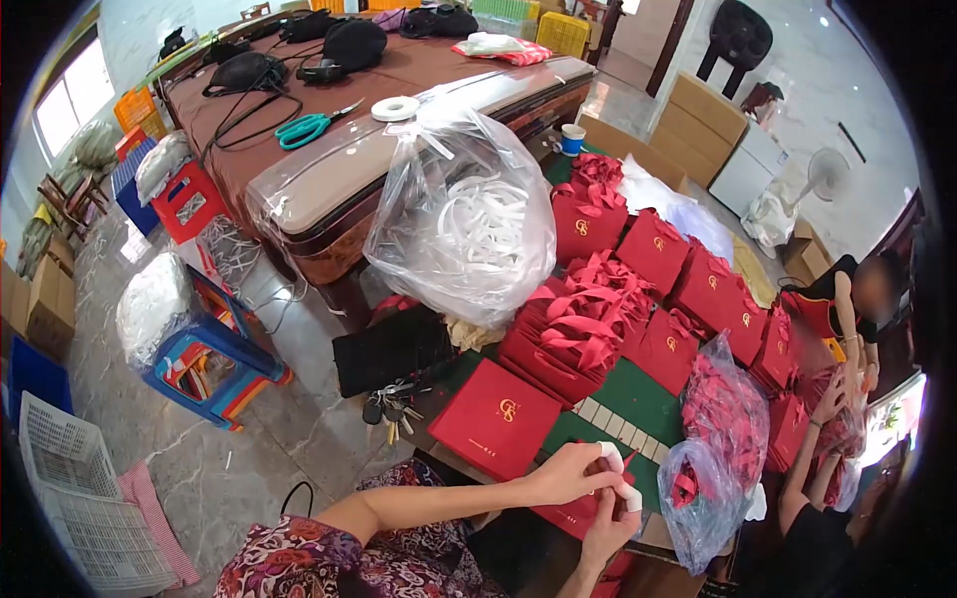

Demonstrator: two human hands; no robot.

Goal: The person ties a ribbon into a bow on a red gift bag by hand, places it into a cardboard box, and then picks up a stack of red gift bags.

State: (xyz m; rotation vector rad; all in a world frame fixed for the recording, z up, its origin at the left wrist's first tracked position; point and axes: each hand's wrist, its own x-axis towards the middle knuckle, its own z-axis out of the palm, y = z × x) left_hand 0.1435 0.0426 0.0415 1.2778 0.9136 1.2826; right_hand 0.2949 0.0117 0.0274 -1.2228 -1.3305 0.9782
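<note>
My left hand (570, 474) and my right hand (606, 526) meet over the near edge of the work surface, both with fingers pinched together. White coverings wrap some of my fingertips. A narrow bit of red ribbon (628, 461) shows between the fingertips; most of it is hidden. Beneath my hands lies a red paper bag (570, 515), partly covered by them. Another red gift bag (496, 419) with a gold logo lies flat to the left. Just right of my hands, a clear plastic bag (688, 488) holds red ribbons.
Stacked red bags with ribbon handles (578, 329) cover much of the green surface (623, 384). A plastic sack of white cord (488, 224) stands behind. Keys (394, 409) lie at left. Teal scissors (304, 130) rest on the brown table (224, 169). Other people's hands (832, 399) work at right.
</note>
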